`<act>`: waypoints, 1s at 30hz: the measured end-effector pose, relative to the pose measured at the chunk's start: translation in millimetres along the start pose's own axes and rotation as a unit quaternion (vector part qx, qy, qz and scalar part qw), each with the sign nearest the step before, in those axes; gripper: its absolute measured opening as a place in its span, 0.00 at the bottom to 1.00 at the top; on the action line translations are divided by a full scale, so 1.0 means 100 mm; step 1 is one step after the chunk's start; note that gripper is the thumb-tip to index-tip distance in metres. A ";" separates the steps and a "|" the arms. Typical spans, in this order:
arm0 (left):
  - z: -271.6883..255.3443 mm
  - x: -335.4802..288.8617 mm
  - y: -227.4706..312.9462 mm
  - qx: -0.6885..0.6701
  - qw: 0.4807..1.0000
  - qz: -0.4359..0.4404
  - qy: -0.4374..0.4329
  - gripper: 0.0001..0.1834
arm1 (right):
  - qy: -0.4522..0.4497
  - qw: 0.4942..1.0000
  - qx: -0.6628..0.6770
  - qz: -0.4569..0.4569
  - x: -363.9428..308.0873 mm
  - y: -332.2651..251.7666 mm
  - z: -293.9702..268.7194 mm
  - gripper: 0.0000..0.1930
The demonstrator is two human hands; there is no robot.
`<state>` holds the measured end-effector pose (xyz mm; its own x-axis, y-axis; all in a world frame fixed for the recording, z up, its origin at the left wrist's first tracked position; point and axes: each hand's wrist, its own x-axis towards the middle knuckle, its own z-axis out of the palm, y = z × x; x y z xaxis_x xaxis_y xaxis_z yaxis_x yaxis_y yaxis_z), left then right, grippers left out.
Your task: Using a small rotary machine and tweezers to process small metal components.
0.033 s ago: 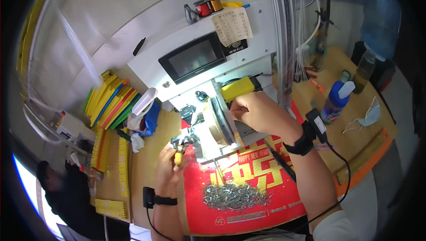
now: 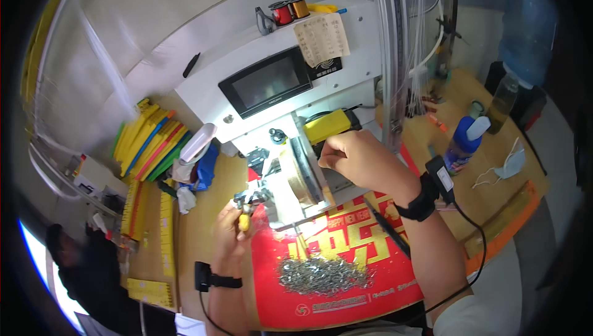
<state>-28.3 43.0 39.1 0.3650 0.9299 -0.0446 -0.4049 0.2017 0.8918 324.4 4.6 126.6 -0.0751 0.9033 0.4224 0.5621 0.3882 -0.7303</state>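
A white bench machine [image 2: 296,191] with a bright lamp-lit metal front stands before me. At its lower left corner, my left hand [image 2: 230,228] is closed around a small part with a yellow end [image 2: 244,222] beside dark metal fittings [image 2: 252,196]. To the right of the metal front my right hand [image 2: 355,160] is held in a pinch, just below a yellow block [image 2: 327,127]. Whatever lies between those fingertips is too small to make out. Nearer me, a pile of small shiny metal pieces [image 2: 324,275] lies on a red printed sheet [image 2: 278,308].
A black pen-like tool [image 2: 389,228] lies by my right forearm. Yellow strips [image 2: 148,141] are stacked at left, near a blue bag [image 2: 206,169]. At right stand a blue spray bottle [image 2: 463,144] and a face mask [image 2: 510,160]. A person [image 2: 92,268] is at far left.
The whole view has shifted slightly. Both hands keep nearly the same places and grips relative to the machine.
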 end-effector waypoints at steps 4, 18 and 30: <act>0.01 -0.04 0.10 0.044 0.998 -0.009 0.053 0.10 | 0.103 0.989 -0.101 0.022 -0.12 -0.02 -0.22 0.09; 0.03 -0.05 0.12 0.043 0.998 -0.010 0.038 0.11 | 0.219 0.948 -0.214 0.089 -0.50 0.53 -0.69 0.08; 0.11 -0.04 0.17 0.060 0.997 -0.010 0.042 0.10 | 0.247 0.949 -0.183 0.064 -0.52 0.56 -0.66 0.08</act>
<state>-27.4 39.1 59.6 0.2990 0.9494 -0.0957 -0.2939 0.1871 0.9373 414.1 -33.0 99.2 0.3578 0.7069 0.6101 0.7964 0.1101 -0.5947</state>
